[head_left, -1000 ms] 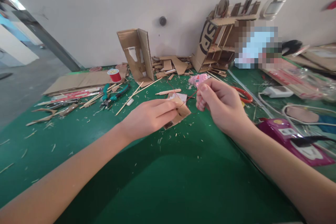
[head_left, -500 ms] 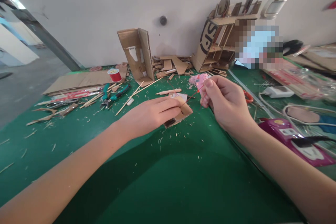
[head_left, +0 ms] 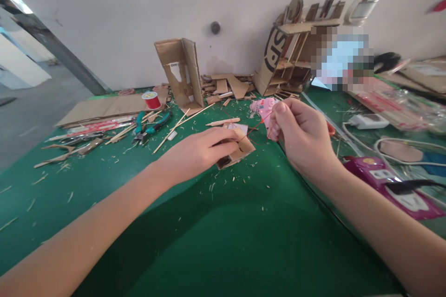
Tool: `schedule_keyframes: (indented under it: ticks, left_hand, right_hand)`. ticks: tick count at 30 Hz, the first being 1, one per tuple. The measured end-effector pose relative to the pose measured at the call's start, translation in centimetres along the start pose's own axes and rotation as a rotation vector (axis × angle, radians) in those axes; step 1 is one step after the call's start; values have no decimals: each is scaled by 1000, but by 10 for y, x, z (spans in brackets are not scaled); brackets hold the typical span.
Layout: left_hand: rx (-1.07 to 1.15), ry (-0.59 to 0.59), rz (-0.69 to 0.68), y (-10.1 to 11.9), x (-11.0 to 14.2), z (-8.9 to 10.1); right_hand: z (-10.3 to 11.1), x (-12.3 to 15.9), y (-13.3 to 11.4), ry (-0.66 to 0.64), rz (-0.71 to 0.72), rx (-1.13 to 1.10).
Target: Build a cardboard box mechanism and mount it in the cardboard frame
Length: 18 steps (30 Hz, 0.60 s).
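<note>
My left hand (head_left: 200, 151) is closed on a small folded cardboard piece (head_left: 244, 147) low over the green table (head_left: 209, 241); its fingers cover much of the piece. A red thread (head_left: 256, 128) runs from the cardboard up to my right hand (head_left: 299, 132), which pinches it between thumb and forefinger. Just behind the right hand lies a pink glue gun (head_left: 263, 105), partly covered by it. Beyond the cardboard rests a pale pointed wooden stick (head_left: 225, 121).
To the left are a red thread spool (head_left: 151, 99), teal-handled pliers (head_left: 148, 125) and thin sticks (head_left: 174, 127). A cardboard stand (head_left: 181, 74) and a cardboard shelf (head_left: 275, 55) stand by the wall. At right sits a purple power strip (head_left: 390, 185) with cables.
My right hand has moved a little to the right, and the red thread spans a longer stretch from the cardboard. The left hand keeps its hold, its fingers slightly shifted.
</note>
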<state>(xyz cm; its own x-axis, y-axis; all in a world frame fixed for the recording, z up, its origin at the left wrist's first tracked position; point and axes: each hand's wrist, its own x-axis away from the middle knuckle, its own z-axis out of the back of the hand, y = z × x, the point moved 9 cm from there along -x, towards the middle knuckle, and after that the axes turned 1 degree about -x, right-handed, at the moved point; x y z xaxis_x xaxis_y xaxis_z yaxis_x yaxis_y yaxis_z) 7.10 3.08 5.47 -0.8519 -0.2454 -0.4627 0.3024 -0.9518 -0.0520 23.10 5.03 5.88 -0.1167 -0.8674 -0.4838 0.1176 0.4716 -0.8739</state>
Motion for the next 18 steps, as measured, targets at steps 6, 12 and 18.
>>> schedule_keyframes:
  ticks: [6,12,18]
  left_hand:
    - [-77,100,-107,6,5,3]
    - [81,183,141,-22,4,13]
    - [178,51,383,-37,3,3]
  right_hand:
    - [4,-2,2,51,-2,-37]
    - [21,-4,-1,198,50,-48]
    - [-42,22,1,-404,174,423]
